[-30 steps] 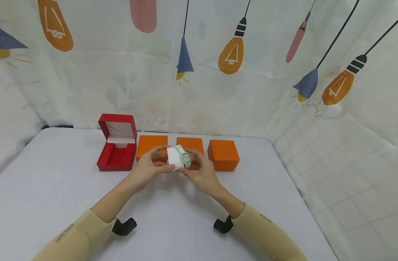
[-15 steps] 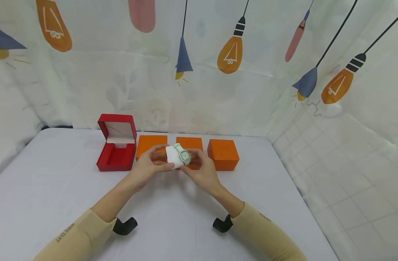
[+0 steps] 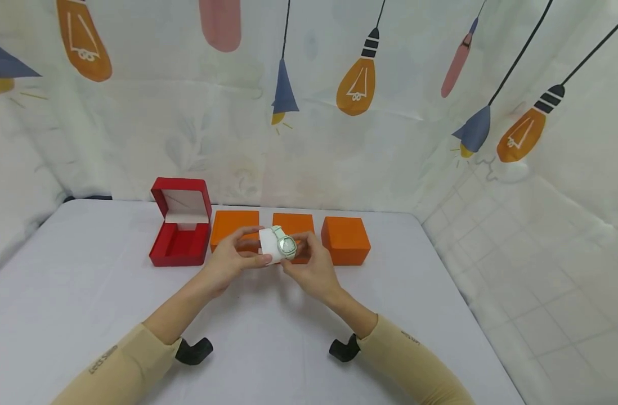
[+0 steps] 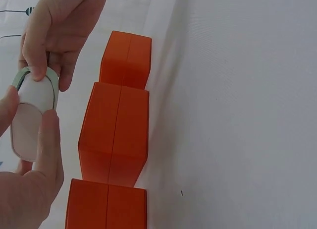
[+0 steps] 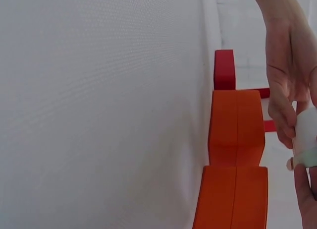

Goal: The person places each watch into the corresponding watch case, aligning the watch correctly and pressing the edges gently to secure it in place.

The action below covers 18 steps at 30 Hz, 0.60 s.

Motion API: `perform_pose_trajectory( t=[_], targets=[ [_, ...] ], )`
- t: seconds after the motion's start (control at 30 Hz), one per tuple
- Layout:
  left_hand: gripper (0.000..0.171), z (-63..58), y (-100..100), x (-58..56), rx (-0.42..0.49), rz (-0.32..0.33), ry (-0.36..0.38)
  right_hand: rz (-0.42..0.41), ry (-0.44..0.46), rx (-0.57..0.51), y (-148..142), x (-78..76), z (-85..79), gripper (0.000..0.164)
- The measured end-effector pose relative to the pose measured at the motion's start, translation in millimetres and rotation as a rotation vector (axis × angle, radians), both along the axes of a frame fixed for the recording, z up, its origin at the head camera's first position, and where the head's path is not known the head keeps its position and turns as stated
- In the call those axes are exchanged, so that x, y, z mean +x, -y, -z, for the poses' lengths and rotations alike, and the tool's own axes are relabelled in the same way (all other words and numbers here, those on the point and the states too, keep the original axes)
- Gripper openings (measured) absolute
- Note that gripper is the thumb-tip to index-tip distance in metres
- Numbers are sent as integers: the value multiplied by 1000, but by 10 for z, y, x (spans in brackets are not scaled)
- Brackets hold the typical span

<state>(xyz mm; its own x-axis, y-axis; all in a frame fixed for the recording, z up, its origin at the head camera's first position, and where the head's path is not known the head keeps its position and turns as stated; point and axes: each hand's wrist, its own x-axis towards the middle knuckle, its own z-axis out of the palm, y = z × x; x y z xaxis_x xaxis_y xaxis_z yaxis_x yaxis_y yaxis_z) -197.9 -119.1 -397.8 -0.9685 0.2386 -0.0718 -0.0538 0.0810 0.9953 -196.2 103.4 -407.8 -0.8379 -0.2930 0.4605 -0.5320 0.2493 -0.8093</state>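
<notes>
A pale green watch [image 3: 286, 246] is wrapped round a white cushion [image 3: 269, 243], held up over the table in front of the orange boxes. My left hand [image 3: 231, 260] grips the cushion's left end between thumb and fingers. At the right side, my right hand [image 3: 314, 270] pinches the watch and cushion, thumb low and fingers behind. In the left wrist view the cushion's rounded white underside [image 4: 34, 120] shows, with the green strap [image 4: 53, 80] near the right hand's fingertips. The right wrist view catches only part of the cushion [image 5: 306, 132] at its edge.
A red box [image 3: 182, 242] stands with its lid up at the back left, its red-lined inside showing. Three orange boxes stand in a row beside it: left [image 3: 238, 218], middle [image 3: 295, 220] and right [image 3: 346, 242]. Behind the white table [image 3: 283, 349] hangs a printed curtain [image 3: 309, 163].
Both hands keep hold of the watch on its cushion. The watch tilts and shifts very slightly between frames; the boxes stay where they were.
</notes>
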Motion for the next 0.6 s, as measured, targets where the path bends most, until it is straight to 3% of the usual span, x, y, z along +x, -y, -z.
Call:
perform_pose_trajectory(
  t=[0.6],
  targets=[
    [81,-26,-66,38,46,-34,9,109,-89,12,74,32,30,47]
  ],
)
